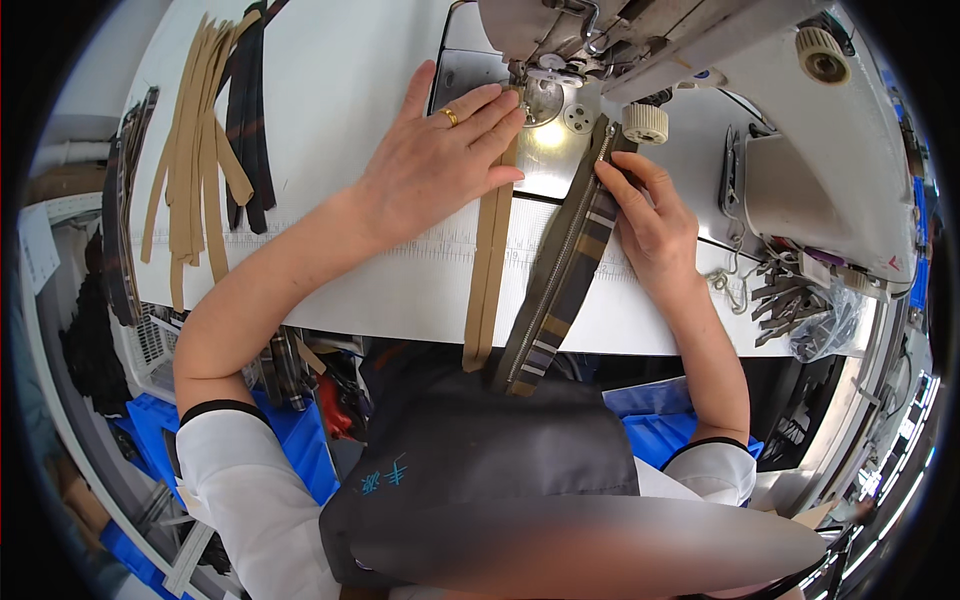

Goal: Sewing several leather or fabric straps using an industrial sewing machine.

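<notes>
My left hand [425, 165] lies flat, fingers stretched out and pressing a folded tan fabric strip [490, 265] onto the sewing machine's plate. The strip's upper end reaches under the fingertips, close to the presser foot [518, 72]; its lower end hangs over the table's front edge. My right hand [655, 215] is closed, thumb and fingers pinching the upper part of a long zipper strip [568, 265]. That strip has metal teeth, olive tape and a dark plaid fabric edge. It slants down to my lap, to the right of the tan strip and apart from it at the top.
The sewing machine [850, 130] fills the upper right. Several tan strips [190, 150] and dark strips [250, 150] lie at the far left, with plaid strips [122, 210] hanging over the left edge. Metal presser feet [785, 300] and a plastic bag [830, 320] sit at right.
</notes>
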Tool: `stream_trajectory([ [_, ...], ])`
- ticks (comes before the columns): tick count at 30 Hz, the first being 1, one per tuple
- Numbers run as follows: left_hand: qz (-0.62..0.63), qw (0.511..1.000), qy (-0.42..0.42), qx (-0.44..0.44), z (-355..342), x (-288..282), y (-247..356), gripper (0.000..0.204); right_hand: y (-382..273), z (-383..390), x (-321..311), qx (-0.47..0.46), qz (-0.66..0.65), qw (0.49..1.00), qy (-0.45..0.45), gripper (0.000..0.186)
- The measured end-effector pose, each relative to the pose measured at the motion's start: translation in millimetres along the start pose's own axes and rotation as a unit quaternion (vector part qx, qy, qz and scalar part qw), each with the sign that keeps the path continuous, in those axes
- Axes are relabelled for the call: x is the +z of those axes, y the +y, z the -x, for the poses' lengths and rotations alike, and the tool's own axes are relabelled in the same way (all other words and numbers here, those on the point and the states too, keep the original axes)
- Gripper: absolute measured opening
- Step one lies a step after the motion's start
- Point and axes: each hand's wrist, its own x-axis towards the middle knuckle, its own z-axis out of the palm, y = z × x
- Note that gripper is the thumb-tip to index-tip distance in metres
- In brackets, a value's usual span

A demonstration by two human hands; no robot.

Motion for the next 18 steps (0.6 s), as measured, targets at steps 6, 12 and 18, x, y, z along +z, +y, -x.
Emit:
stream_trajectory([
  [6, 0.006, 1.0, 0.019, 0.013, -3, 5, -10, 0.044, -2, -2, -3, 0.021, -0.08, 0.996, 0.037, 0.035],
  [12, 0.065, 0.997, 0.049, -0.005, -6, 3, -13, 0.034, -24, -40, -6, -0.013, -0.158, 0.985, 0.071, 0.031],
  [18, 0.075, 0.997, 0.031, -0.014, -5, 0, -15, 0.027, -17, -50, 20, -0.007, -0.18, 0.98, 0.083, 0.031],
])
